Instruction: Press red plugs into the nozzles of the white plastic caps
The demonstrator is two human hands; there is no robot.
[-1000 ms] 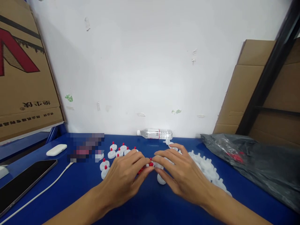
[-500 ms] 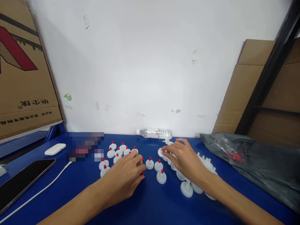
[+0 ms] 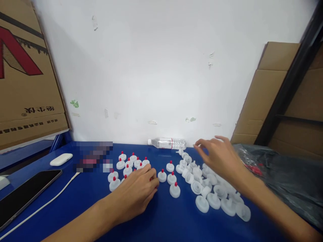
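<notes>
Many small white plastic caps lie on the blue table (image 3: 161,218). Several caps with red tips (image 3: 128,163) stand in a group at centre left, and three more (image 3: 172,178) stand in the middle. A heap of plain white caps (image 3: 214,195) spreads to the right. My left hand (image 3: 137,193) rests on the table with fingers curled over small red pieces, its fingertips beside a red-tipped cap (image 3: 162,175). My right hand (image 3: 218,158) hovers above the white heap, blurred, with thumb and forefinger close together; nothing shows between them.
A clear water bottle (image 3: 168,143) lies against the white wall. A dark tablet (image 3: 24,193), a white cable (image 3: 52,200) and a white case (image 3: 61,159) sit at left below a cardboard box (image 3: 25,74). A black plastic bag (image 3: 282,174) and cardboard stand at right.
My right hand has lifted off the caps in the middle and moved up and to the right, above the white heap. My left hand has stayed nearly in place.
</notes>
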